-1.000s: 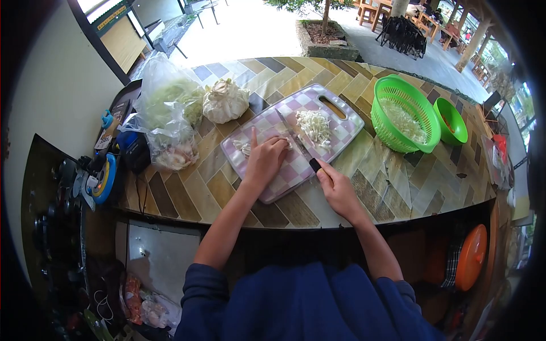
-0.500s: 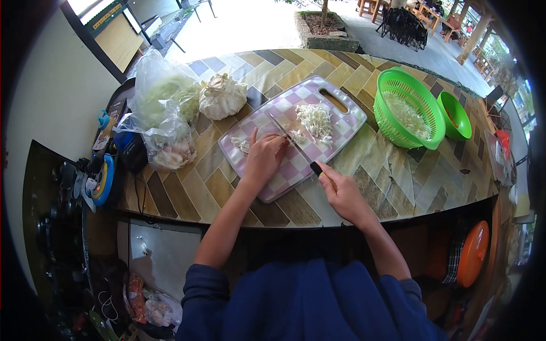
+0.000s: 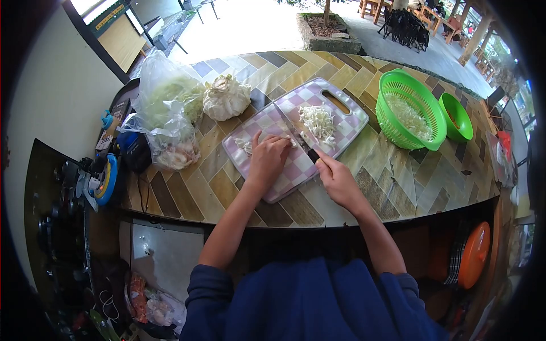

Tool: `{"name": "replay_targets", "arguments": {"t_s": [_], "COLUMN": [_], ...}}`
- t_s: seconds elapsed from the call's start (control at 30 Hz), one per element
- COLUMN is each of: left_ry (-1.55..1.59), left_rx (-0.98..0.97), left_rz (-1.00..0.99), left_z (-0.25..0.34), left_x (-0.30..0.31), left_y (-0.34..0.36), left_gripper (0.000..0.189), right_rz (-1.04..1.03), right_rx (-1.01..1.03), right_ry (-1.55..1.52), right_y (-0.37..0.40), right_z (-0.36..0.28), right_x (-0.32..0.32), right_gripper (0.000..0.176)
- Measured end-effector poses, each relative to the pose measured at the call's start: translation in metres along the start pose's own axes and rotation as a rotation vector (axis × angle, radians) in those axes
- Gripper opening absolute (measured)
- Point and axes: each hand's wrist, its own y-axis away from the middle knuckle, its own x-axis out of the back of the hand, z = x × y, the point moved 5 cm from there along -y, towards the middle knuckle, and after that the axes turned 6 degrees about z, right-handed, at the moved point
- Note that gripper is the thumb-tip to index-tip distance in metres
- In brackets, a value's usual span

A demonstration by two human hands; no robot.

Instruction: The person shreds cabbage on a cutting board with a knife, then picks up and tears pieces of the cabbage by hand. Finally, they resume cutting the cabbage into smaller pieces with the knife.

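My right hand (image 3: 339, 181) is wrapped around the black handle of a kitchen knife (image 3: 291, 126). Its blade slants up and left across a pink-and-white checkered cutting board (image 3: 284, 184). On the board my left hand (image 3: 268, 161) has its fingers bent over a piece of white cabbage (image 3: 292, 142), right beside the blade; most of that piece is hidden under the fingers. A pile of shredded cabbage (image 3: 318, 124) lies to the right of the blade. More pale scraps (image 3: 243, 144) sit left of my left hand.
A whitish cabbage head (image 3: 226, 98) and a clear plastic bag of pale greens (image 3: 168, 108) stand left of the board. On the right are a green colander (image 3: 424, 113) with white shreds and a smaller green bowl (image 3: 459, 122). An orange lid (image 3: 473, 254) shows below the counter.
The knife has moved slightly left and up, closer to my left hand's fingertips. My left hand stays over the cabbage piece. The whole view has shifted a little.
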Motion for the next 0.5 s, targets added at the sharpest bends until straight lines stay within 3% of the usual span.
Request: {"name": "replay_targets", "arguments": {"t_s": [0.1, 0.2, 0.3, 0.5], "left_ry": [0.006, 0.019, 0.022, -0.009], "left_rx": [-0.014, -0.025, -0.023, -0.028], "left_rz": [0.009, 0.028, 0.034, 0.055], "left_z": [0.002, 0.002, 0.002, 0.000], "left_x": [0.000, -0.001, 0.000, -0.004], "left_y": [0.000, 0.001, 0.001, 0.001], "left_gripper": [0.013, 0.012, 0.012, 0.011], "right_rz": [-0.035, 0.067, -0.011, 0.068], "right_rx": [0.003, 0.145, 0.017, 0.134], "right_ry": [-0.019, 0.006, 0.111, 0.253], "right_y": [0.014, 0.025, 0.032, 0.035], "right_z": [-0.006, -0.007, -0.022, -0.016], "right_x": [0.003, 0.000, 0.001, -0.020], "right_gripper": [0.040, 0.039, 0.040, 0.039]}}
